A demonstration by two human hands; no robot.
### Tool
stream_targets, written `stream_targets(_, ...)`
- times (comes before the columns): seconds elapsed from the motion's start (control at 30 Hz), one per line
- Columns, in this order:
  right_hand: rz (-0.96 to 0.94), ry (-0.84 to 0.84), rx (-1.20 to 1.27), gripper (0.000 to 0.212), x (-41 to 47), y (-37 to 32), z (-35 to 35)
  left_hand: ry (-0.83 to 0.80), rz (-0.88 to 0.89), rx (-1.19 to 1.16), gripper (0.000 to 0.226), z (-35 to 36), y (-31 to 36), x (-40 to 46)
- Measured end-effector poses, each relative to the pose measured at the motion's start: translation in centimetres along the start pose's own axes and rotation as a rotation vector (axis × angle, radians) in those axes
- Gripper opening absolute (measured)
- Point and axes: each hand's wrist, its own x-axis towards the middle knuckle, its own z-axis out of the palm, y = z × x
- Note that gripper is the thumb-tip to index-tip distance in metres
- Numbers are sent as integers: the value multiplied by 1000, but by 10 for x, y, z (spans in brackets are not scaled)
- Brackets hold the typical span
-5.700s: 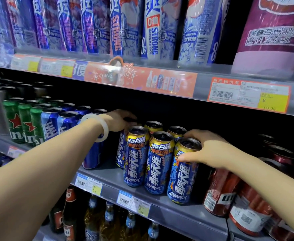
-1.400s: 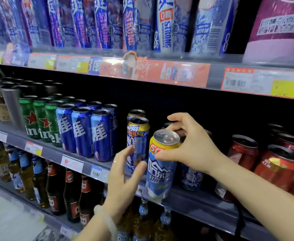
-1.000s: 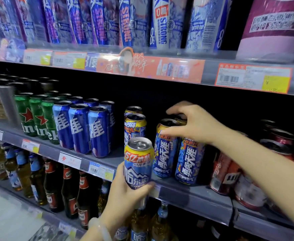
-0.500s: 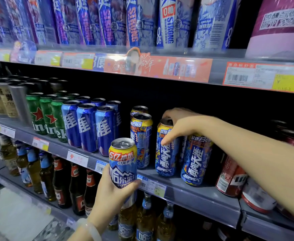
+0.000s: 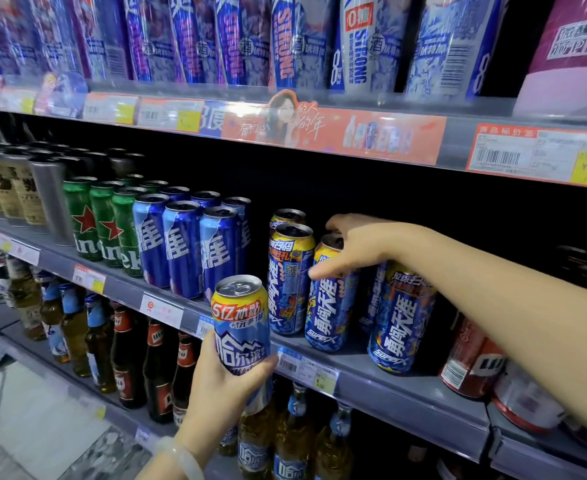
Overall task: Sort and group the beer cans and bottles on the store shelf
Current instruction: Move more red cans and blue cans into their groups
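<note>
Odd can: a blue-and-yellow can with a silver lid, upright, long axis vertical, lid up and printed face toward the camera — held in front of the middle shelf, off it, just below the blue cans.
Left hand: the left hand grips the lower half of that can, fingers curled round it.
Right hand: the right hand reaches over a blue can with a yellow rim, fingers curled on its top; this can leans slightly left.
Done: green cans and plain blue cans stand in tidy rows; the yellow-rimmed group looks gathered.
Left: by my reading, the held can has no matching group on this shelf and needs a home; the leaning can wants straightening — red cans at right lie tilted.
</note>
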Motion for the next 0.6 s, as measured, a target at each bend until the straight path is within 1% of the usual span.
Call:
stream_targets(0.07,-4,42,83,89,7,-10,-3,1,-13,-15,55,0,-1,-1)
stream_targets(0.13,-6,93,77,82,15,-23,1,1,-20,-18,55,-1,-2,-1)
stream_targets(0.2,5,88,32,84,22,-32,10,5,-22,-18,55,-1,-3,-2)
stream_targets(0.27,20,89,-4,76,27,-34,12,6,-27,-18,54,-2,-3,-3)
stream_targets(0.33,11,77,16,70,29,-31,10,7,-24,-12,56,-4,-4,-4)
stream_targets(0.47,-37,9,29,81,27,-26,-2,4,-32,-5,61,-7,-5,-6)
stream_targets(0.5,-34,24,67,78,26,-23,-8,2,-44,-7,61,-8,-5,-7)
stream_targets(0.6,21,175,184,58,21,3,-29,5,-66,-22,62,-11,-9,-9)
